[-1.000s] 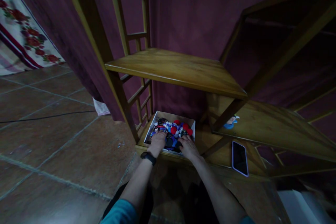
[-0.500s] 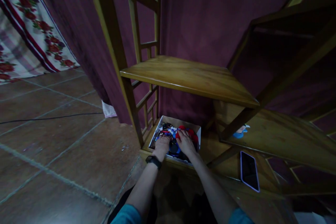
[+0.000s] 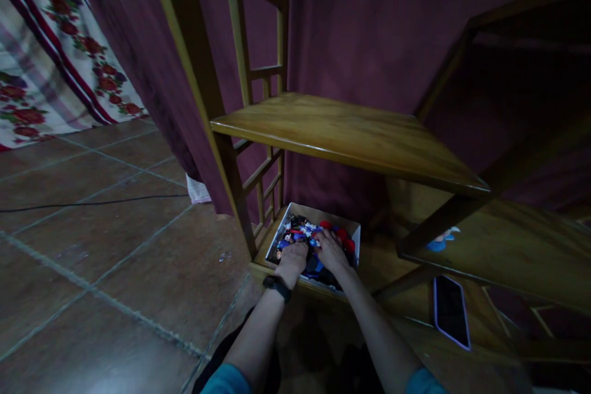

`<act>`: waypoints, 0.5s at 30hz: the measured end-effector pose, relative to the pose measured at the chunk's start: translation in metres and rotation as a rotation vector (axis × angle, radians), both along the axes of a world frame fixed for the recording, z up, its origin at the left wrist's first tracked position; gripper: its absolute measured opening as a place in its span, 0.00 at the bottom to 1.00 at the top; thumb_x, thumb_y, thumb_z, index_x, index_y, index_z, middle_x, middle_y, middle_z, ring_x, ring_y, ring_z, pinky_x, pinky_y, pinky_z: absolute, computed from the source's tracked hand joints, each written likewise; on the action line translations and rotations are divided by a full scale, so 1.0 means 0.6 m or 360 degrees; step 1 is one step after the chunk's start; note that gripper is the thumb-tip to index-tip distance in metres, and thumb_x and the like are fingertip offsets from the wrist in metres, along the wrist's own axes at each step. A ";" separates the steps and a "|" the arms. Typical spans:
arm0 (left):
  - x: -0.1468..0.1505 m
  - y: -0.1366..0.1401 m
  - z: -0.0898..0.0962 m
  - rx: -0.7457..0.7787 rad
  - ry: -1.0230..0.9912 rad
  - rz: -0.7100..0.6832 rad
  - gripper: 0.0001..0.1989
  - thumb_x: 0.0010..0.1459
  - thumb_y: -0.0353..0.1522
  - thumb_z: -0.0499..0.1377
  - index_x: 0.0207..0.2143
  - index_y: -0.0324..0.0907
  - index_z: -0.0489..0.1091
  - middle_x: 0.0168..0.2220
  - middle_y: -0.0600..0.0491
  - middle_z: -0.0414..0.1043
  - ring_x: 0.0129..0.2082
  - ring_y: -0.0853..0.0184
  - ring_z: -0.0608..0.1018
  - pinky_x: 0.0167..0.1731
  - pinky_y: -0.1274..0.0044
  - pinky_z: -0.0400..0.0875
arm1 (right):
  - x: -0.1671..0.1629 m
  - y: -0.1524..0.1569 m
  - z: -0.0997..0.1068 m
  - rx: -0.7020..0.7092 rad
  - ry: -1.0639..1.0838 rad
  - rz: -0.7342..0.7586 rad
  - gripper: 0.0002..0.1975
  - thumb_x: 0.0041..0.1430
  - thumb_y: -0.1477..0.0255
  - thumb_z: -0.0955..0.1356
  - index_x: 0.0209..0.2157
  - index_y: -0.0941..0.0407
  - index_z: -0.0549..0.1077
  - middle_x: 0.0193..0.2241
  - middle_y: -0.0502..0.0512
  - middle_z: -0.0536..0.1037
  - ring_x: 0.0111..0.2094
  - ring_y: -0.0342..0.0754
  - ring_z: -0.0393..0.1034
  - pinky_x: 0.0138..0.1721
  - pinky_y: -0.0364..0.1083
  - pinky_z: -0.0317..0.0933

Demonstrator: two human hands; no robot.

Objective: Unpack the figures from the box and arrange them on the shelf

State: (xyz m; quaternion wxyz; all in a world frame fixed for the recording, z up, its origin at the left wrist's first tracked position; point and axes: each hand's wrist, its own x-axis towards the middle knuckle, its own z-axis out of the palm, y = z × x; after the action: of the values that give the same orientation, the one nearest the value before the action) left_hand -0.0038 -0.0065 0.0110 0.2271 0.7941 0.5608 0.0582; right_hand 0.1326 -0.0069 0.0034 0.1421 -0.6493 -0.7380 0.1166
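On the low shelf (image 3: 375,257) at six o'clock, a box (image 3: 356,233) corrals loose toys (image 3: 295,234). Left hand (image 3: 293,256) at its eight, can't tell the grip; right hand (image 3: 331,250) at three, fingers spread over them.

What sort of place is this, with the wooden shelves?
Probably a room in someone's home, though I can't be sure. There's a wooden shelf unit, a flowered cloth and, low on the shelves, a box of small colourful things.
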 end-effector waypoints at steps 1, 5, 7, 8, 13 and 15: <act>-0.002 0.000 0.003 0.0010 0.0024 0.0016 0.14 0.53 0.21 0.48 0.40 0.33 0.69 0.38 0.36 0.71 0.43 0.55 0.73 0.43 0.65 0.63 | 0.002 -0.003 0.004 0.0006 0.0004 0.0032 0.13 0.54 0.75 0.63 0.41 0.53 0.69 0.46 0.57 0.67 0.48 0.53 0.59 0.50 0.51 0.49; -0.017 0.008 0.020 0.0047 -0.0108 0.0089 0.09 0.48 0.22 0.54 0.32 0.37 0.70 0.33 0.43 0.71 0.40 0.57 0.74 0.41 0.68 0.64 | 0.014 -0.010 0.027 0.0085 0.0163 -0.0028 0.11 0.54 0.75 0.64 0.40 0.51 0.70 0.44 0.55 0.69 0.49 0.53 0.59 0.52 0.52 0.48; -0.026 0.018 0.022 0.0057 -0.0295 0.0172 0.08 0.46 0.23 0.55 0.30 0.40 0.70 0.29 0.48 0.71 0.35 0.60 0.74 0.38 0.71 0.65 | 0.020 -0.010 0.037 0.0124 0.0451 -0.0139 0.11 0.54 0.72 0.64 0.40 0.50 0.69 0.44 0.53 0.70 0.47 0.51 0.62 0.51 0.51 0.52; -0.030 0.024 0.020 0.0054 -0.0380 0.0236 0.07 0.45 0.23 0.56 0.29 0.40 0.69 0.27 0.51 0.70 0.33 0.63 0.74 0.36 0.73 0.65 | 0.023 -0.009 0.041 0.0122 0.0661 -0.0199 0.11 0.54 0.70 0.64 0.41 0.50 0.69 0.43 0.52 0.71 0.45 0.50 0.64 0.49 0.50 0.55; -0.046 0.050 0.007 -0.0065 -0.0854 0.0520 0.09 0.42 0.21 0.56 0.28 0.41 0.68 0.22 0.57 0.67 0.26 0.70 0.71 0.28 0.79 0.65 | 0.018 -0.013 0.052 -0.0044 0.1933 -0.0501 0.17 0.47 0.63 0.68 0.41 0.52 0.67 0.32 0.48 0.74 0.29 0.45 0.70 0.33 0.47 0.66; -0.049 0.054 0.011 -0.0143 -0.1069 0.0600 0.10 0.41 0.21 0.56 0.28 0.40 0.67 0.23 0.57 0.68 0.26 0.71 0.71 0.27 0.80 0.65 | 0.011 -0.021 0.064 -0.0088 0.2256 -0.0528 0.19 0.42 0.66 0.71 0.39 0.53 0.69 0.30 0.47 0.74 0.29 0.45 0.71 0.34 0.47 0.67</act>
State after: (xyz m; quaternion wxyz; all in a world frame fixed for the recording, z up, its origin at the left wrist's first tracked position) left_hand -0.0330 0.0261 0.0176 0.4180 0.6032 0.5932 0.3311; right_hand 0.1394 -0.0195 0.0418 0.5852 -0.5245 -0.3573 0.5047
